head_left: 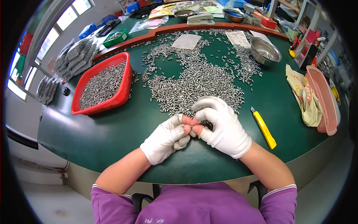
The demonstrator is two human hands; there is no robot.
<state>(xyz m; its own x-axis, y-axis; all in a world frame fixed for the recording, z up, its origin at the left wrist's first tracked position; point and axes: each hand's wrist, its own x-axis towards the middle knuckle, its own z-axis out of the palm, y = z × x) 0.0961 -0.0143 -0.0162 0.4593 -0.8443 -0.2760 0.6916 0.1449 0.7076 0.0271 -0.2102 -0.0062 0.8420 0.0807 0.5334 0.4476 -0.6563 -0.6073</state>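
Note:
My left hand (166, 139) and my right hand (223, 127) meet over the near part of the green table, both in white gloves with bare thumb and finger tips. Their fingertips pinch together on a small metal part (191, 127), mostly hidden between them. Just beyond the hands spreads a large heap of small silvery metal cylinders (201, 80), loose on the table. A red plastic basket (128, 80) full of similar cylinders stands at the left.
A yellow utility knife (264, 128) lies to the right. Beyond it are a crumpled cream bag (304, 97) and a pink basket (324, 104). A steel bowl (274, 52) sits at the far right. Filled plastic bags (76, 56) are piled left; a brown wooden rail (164, 33) borders the back.

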